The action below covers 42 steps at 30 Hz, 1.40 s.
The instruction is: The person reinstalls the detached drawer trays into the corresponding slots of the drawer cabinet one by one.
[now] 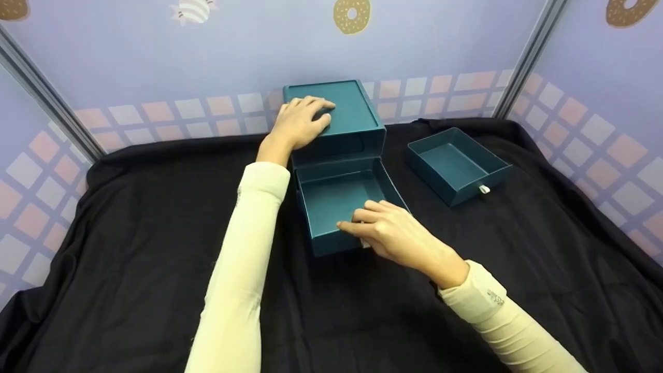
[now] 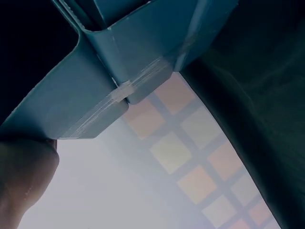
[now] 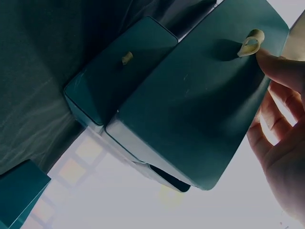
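A stacked cabinet of dark teal, smooth-sided boxes [image 1: 349,106] stood on black cloth [image 1: 155,269], with a rectangular teal drawer [image 1: 331,244] jutting well out of its front. The left hand [image 1: 300,119] rested palm down on the cabinet's top, its fingers loosely extended; the right hand [image 1: 393,233] pinched the drawer's front wall, its thumb beside a small pale fabric loop [image 3: 251,43] and its fingers bent over the rim. A matching loose teal drawer [image 1: 432,178] lay to the right, apart from the cabinet. With so much of the held drawer unsupported, its front could have sagged or dropped had the pinch slipped, and an off-centre grip might have twisted it and jammed it in its slot. Had the left hand pressed too lightly, the cabinet could have slid or tipped on the cloth; a strip of clear tape [image 2: 125,90] across the side seam might have peeled under strain. Dark lettering [image 1: 494,297] marked the cream right sleeve [image 1: 518,331], too small to read surely; no brand or label could be made out on the teal pieces.
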Available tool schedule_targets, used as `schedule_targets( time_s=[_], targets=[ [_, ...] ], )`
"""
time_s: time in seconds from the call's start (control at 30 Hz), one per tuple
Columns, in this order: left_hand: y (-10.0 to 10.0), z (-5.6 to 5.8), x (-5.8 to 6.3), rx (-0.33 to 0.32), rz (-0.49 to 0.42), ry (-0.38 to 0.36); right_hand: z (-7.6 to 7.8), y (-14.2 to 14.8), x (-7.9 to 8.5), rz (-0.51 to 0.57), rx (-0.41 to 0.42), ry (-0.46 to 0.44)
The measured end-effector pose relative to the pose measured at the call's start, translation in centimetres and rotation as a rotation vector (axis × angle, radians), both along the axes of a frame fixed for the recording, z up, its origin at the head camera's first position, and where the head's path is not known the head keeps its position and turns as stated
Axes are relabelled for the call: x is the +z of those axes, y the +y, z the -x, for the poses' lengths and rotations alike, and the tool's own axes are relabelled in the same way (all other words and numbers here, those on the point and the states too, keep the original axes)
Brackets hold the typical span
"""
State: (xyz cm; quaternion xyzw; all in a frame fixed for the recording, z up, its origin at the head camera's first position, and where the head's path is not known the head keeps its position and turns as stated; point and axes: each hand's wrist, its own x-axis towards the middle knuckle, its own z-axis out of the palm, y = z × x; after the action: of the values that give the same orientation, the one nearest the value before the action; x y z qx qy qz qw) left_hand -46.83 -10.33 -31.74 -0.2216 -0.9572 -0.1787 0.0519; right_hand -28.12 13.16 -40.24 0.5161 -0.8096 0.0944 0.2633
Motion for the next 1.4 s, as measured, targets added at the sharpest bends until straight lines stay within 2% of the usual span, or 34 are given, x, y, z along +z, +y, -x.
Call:
schedule_targets(
  time_s=[0.4,0.63,0.9,1.4],
  targets=[
    [0.2,0.1,-0.3,0.017,-0.048,0.005,1.1,-0.9,0.4,0.034,-0.023,-0.047],
    [0.2,0.2,-0.5,0.024,-0.036,0.006,2.1,-1.7,1.2,0.062,-0.055,-0.122],
    [0.1,0.1,-0.3,0.039,-0.037,0.012,3.0,-2.9,2.0,0.074,-0.065,-0.129],
    [0.1,0.1,-0.1,0.05,-0.026,0.008,5.4,-3.1,1.1,0.084,-0.088,-0.149]
  ],
)
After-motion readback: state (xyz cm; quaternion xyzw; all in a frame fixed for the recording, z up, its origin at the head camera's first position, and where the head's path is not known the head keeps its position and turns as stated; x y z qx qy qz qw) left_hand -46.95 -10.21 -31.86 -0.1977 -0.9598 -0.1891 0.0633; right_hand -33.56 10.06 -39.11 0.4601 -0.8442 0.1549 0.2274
